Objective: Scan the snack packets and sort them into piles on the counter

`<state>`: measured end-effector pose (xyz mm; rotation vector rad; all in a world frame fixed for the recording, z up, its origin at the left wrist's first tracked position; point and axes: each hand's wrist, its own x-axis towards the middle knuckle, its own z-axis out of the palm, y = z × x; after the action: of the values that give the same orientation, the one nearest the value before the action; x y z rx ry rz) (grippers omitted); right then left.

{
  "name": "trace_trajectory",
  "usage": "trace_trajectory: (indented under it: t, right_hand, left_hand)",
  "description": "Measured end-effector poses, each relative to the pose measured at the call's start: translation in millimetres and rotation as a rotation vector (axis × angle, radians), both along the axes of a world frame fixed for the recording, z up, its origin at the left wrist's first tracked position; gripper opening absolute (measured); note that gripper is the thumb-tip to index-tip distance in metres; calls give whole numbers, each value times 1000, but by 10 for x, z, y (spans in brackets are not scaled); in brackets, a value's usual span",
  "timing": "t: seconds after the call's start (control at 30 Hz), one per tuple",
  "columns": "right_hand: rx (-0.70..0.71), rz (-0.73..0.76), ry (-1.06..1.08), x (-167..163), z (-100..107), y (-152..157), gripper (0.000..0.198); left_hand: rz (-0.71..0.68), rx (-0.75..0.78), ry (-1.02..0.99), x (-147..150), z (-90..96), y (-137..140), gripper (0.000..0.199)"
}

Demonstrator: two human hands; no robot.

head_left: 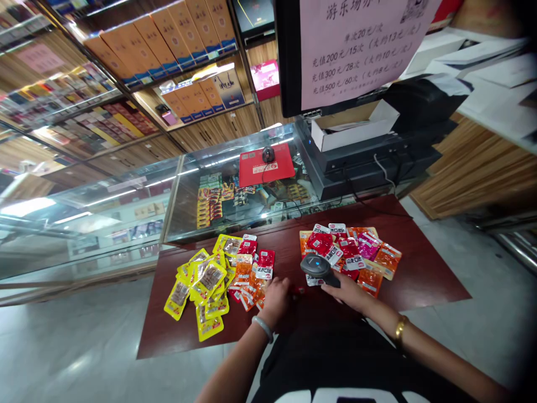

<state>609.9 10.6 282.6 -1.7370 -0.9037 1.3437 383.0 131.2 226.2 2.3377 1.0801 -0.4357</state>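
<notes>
My right hand [350,291] grips the handle of a dark grey barcode scanner [318,265] with a small blue light. The scanner is held over a heap of red, pink and orange snack packets [380,260] on the brown tabletop. My left hand [277,296] is at the right edge of another pile of red and orange snack packets [244,268]. Its fingers are curled, and what they hold, if anything, is hidden. Left of that pile, yellow snack packets [207,280] overlap in a loose heap.
Behind the brown table [168,338] is a glass display counter [184,168] with a red mouse pad [287,162] and a mouse [268,154]. A monitor back bearing a pink price sheet [356,50] and a white open box [354,131] stand at right. Shelves of orange boxes [163,39] line the wall.
</notes>
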Motion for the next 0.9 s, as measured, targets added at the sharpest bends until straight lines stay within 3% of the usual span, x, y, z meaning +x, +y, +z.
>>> trace_trajectory:
  t: [0.13, 0.23, 0.47, 0.6, 0.7, 0.77, 0.9]
  right_hand:
    - [13, 6, -7, -2, -37, -15, 46]
    - [23, 23, -24, -12, -65, -25, 51]
    - [37, -17, -50, 9, -77, -81, 51]
    - [35, -51, -41, 43, -30, -106, 50]
    - [6, -81, -17, 32, 10, -84, 50]
    - [-7, -77, 7, -2, 14, -47, 49]
    - [27, -5, 40, -125, -77, 60, 48]
  left_hand:
    - [468, -276, -230, 232, -85, 150, 33]
    - [608, -392, -457, 380, -105, 203, 30]
    - [519, -289, -477, 530, -84, 246, 33]
    - [610, -494, -633, 812, -140, 183, 24]
    - [483, -590, -721, 932, -147, 182, 29]
    - [426, -466, -659, 837, -115, 245, 28]
    - [532, 96, -291, 331, 13, 432, 38]
